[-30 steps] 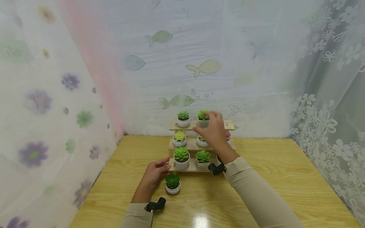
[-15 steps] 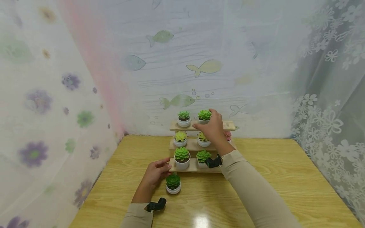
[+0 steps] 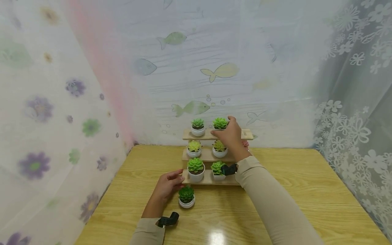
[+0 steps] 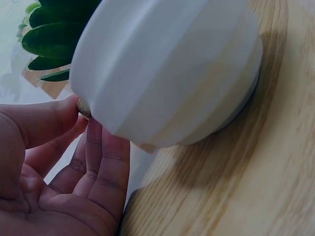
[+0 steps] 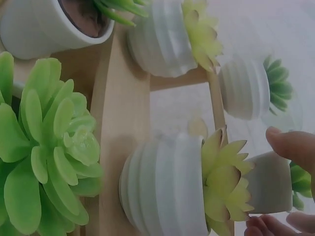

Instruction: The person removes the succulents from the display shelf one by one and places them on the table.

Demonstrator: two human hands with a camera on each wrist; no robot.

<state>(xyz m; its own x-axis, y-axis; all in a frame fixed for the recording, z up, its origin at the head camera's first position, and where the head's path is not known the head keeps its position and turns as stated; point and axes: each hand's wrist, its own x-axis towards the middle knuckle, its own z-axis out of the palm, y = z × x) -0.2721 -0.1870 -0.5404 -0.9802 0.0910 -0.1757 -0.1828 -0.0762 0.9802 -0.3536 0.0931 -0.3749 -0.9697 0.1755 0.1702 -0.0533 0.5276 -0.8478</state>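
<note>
A three-tier wooden stand (image 3: 232, 182) holds small potted succulents. My left hand (image 3: 167, 185) pinches the left end of its lowest shelf between thumb and fingers; the left wrist view shows this edge partly hidden by a white pot (image 4: 167, 73). In front of that hand, a dark green succulent (image 3: 186, 196) stands on the table. At the top tier, my right hand (image 3: 230, 134) holds a bright green succulent (image 3: 220, 123) by its pale pot (image 5: 270, 182), thumb on one side and fingers on the other. The pot's base is hidden from the head view.
On the top shelf stands another succulent (image 3: 198, 127). Yellowish succulents (image 3: 194, 148) and a partly hidden pink one (image 3: 245, 144) occupy the middle tier. Green plants (image 3: 196, 169) sit on the lowest tier. A patterned curtain (image 3: 171, 75) hangs behind the table (image 3: 291, 190).
My right hand has shifted slightly right, its thumb coming nearer the top-tier pot. That plant has barely moved. The left hand keeps its place at the shelf end.
</note>
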